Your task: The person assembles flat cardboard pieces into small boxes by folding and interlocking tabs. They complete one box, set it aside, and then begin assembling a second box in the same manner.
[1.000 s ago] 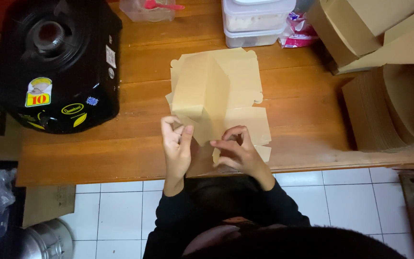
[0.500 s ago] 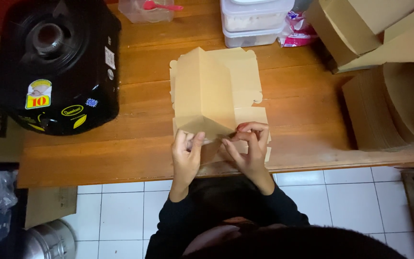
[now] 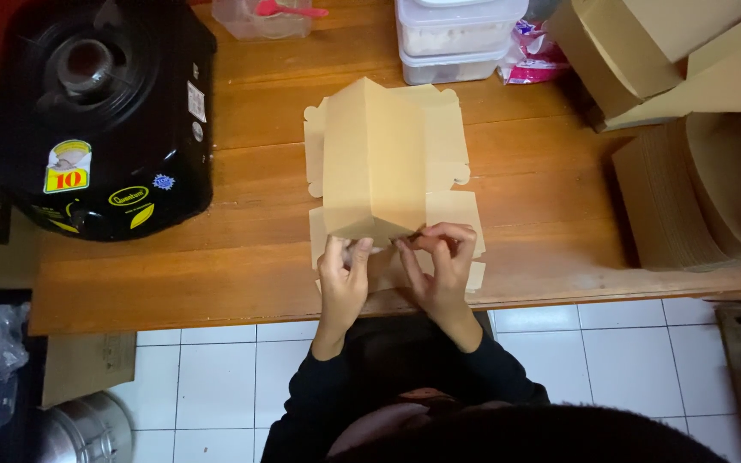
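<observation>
- i see both hands at the near edge of the wooden desk (image 3: 173,283), working on a flat brown die-cut cardboard box blank (image 3: 388,163) that lies in the middle of the desk.
- the left hand (image 3: 342,279) pinches the near left corner of a raised, folded-up panel of the cardboard, thumb and fingers closed on its lower edge.
- the right hand (image 3: 443,257) sits just beside it, fingertips curled and clamped on the same lower edge a little to the right; the two hands are close together, almost touching.
- the folded panel stands up from the blank, while the rest of the sheet lies flat with its notched flaps spread to either side.
- to the left on the desk stands a black round gas stove with yellow stickers (image 3: 96,111), well apart from the cardboard.
- at the far edge of the desk i see a clear plastic tub with a pink utensil (image 3: 268,17), stacked translucent lidded food containers (image 3: 456,39) and a pink and white plastic packet (image 3: 529,56).
- on the right a stack of flat brown cardboard blanks (image 3: 688,197) lies near folded brown cardboard boxes (image 3: 662,43).
- below the desk i see the white tiled floor (image 3: 216,377) and a shiny metal pot (image 3: 87,429).
</observation>
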